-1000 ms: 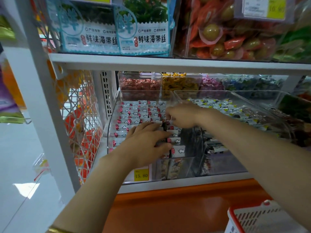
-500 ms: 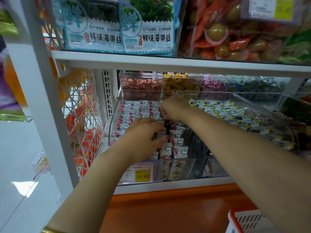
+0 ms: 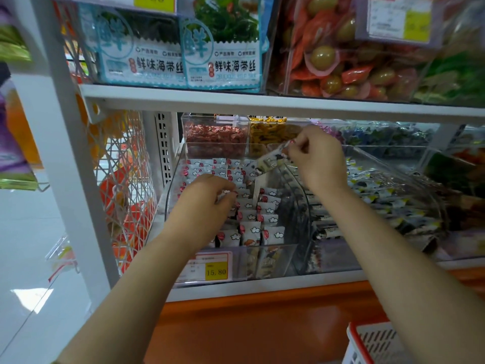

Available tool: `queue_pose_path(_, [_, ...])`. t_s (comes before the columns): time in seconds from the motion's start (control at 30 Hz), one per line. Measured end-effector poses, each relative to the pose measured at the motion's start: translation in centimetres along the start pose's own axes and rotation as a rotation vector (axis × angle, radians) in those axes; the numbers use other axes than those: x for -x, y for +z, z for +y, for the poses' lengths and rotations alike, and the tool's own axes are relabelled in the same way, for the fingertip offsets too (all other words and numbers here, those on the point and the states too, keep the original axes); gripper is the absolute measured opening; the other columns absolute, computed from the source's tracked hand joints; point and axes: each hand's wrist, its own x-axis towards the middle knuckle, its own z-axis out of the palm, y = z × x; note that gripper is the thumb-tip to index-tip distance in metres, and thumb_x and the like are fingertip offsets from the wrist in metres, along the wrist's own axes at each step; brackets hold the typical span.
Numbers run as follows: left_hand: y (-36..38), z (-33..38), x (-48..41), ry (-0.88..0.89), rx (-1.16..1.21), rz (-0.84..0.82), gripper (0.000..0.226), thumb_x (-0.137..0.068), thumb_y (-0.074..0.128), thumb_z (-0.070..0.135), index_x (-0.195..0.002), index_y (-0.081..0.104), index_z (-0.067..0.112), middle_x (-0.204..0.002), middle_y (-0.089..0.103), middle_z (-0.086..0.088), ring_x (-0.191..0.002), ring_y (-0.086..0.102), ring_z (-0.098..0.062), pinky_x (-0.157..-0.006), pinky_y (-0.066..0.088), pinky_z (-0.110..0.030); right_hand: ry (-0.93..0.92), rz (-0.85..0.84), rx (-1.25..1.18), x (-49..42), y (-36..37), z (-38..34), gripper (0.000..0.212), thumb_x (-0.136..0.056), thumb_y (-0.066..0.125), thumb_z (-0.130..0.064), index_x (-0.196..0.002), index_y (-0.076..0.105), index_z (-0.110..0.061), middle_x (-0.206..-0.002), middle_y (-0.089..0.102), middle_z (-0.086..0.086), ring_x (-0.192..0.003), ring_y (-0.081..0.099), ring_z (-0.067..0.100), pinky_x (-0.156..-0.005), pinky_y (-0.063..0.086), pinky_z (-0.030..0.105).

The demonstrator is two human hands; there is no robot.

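Your right hand [image 3: 317, 158] now pinches a stray packet [image 3: 270, 161] lifted clear of the bin [image 3: 168, 198], ready to re-sort; your left hand [image 3: 207, 203] stays curled over the rows [image 3: 267, 219], hold unclear

Two kelp packs [image 3: 141, 53] on the upper shelf each carry a large circled "鲜" and the line "鲜味海带丝"; the smaller print under it is too fine to read. A yellow price tag [image 3: 215, 271] on the front of the clear bin [image 3: 273, 258] reads "15.80". A yellow tag [image 3: 154, 1] at the top edge shows "80". The label [image 3: 399, 22] at the upper right is blurred, and the print on the sachets [image 3: 249, 232] is too small to read.
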Motion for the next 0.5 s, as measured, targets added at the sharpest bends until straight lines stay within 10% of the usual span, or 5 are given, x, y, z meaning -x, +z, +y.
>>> queue_pose_path(0.2, [-0.3,0.9,1.0,-0.192,0.406,-0.004,0.04,-0.097,0.045,0.024,-0.135,0.045,0.014,-0.111,0.063,0.0,-0.089,0.063,-0.009,-0.065,0.05,-0.014,0.357,-0.02,-0.582,4.9,-2.8,-1.1,0.013,-0.089,0.06,-0.008,-0.076,0.058,-0.006,-0.074,0.062,0.007,-0.065,0.065,0.021,-0.055,0.056,0.029])
queue_pose_path(0.5, [-1.3,1.8,2.0,-0.431,1.025,-0.012,0.021,-0.094,0.05,0.02,-0.08,0.058,0.008,-0.073,0.06,-0.008,-0.062,0.063,-0.009,-0.057,0.052,-0.016,0.52,-0.121,-1.092,8.3,-3.6,-1.7,0.008,-0.083,0.063,-0.015,-0.077,0.066,-0.01,-0.063,0.067,-0.003,-0.056,0.065,0.012,-0.052,0.054,0.022])
